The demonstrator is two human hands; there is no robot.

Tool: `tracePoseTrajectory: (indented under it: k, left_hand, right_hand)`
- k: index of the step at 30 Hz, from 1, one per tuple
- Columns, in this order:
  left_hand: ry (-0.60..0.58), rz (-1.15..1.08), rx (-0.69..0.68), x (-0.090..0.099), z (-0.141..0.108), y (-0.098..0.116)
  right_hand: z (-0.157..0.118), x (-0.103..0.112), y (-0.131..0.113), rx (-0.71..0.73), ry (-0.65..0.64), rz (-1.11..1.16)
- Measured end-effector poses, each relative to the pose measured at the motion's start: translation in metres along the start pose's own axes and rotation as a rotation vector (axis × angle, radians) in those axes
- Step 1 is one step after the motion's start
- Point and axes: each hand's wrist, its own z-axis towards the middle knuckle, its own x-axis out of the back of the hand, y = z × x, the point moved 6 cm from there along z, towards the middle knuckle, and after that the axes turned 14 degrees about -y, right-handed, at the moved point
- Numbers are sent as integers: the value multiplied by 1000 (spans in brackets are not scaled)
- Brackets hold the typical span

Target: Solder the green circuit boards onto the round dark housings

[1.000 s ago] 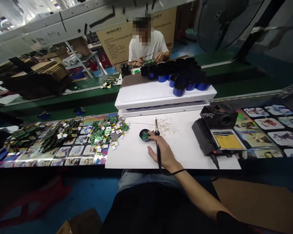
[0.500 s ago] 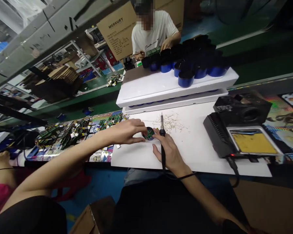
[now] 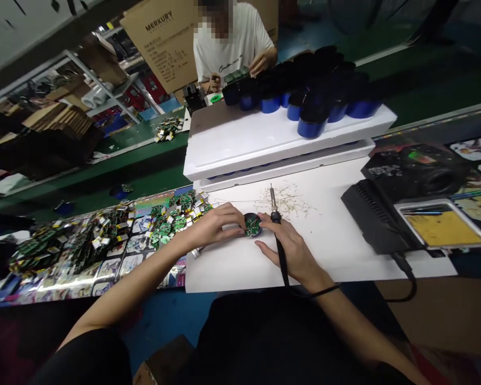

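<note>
One small round green circuit board (image 3: 253, 226) sits in a round black holder (image 3: 249, 215) straight ahead of me, at 12 o'clock from my wrists, on a white sheet (image 3: 324, 267) laid over the desk. Being round, the board shows no long axis I can pick out, and neither hand looks clearly nearer to it. My left hand (image 3: 214, 224) comes in from 9 o'clock, its fingers curled together against the holder's side; I can't tell whether they grip it or only rest there. My right hand (image 3: 292, 255) lies at 4 o'clock from the board, closed round a black-handled soldering iron (image 3: 276, 216). The iron's metal tip (image 3: 271, 190) points toward 12 o'clock, clear of the board. My hands stay apart, with the board between them.

Pale wire clippings (image 3: 284, 200) lie scattered at 1 o'clock. At 3 o'clock stands a black soldering station (image 3: 385, 219) with a yellow sponge tray (image 3: 441, 229), and at 9 o'clock lies a heap of small green boards (image 3: 172, 224). White foam slabs (image 3: 240, 155) at 12 o'clock carry blue-banded black cylinders (image 3: 312, 120), and beyond them a person in a white T-shirt (image 3: 228, 48) works.
</note>
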Motion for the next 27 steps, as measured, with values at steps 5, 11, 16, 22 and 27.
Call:
tracePoseTrajectory:
  k: [5,11,16,22,27]
  left_hand:
    - [135,-106,-24,-11,10,-7]
    - [234,-210,-70,-24,5,-12]
    - [366,-186,-76,-33,-2,-11]
    - [398,-97,-90,-39,-3,-6]
    - [355,-98,-64,-40,-1,-3]
  right_hand:
    - [5,3,-5,-3,44,-77]
    - [11,1,-9,-5,23,-134]
    - [12,0,-8,19,26,-135]
    - [12,2,-11,1,13,-148]
    - [14,4,-9,-10,-20,-126]
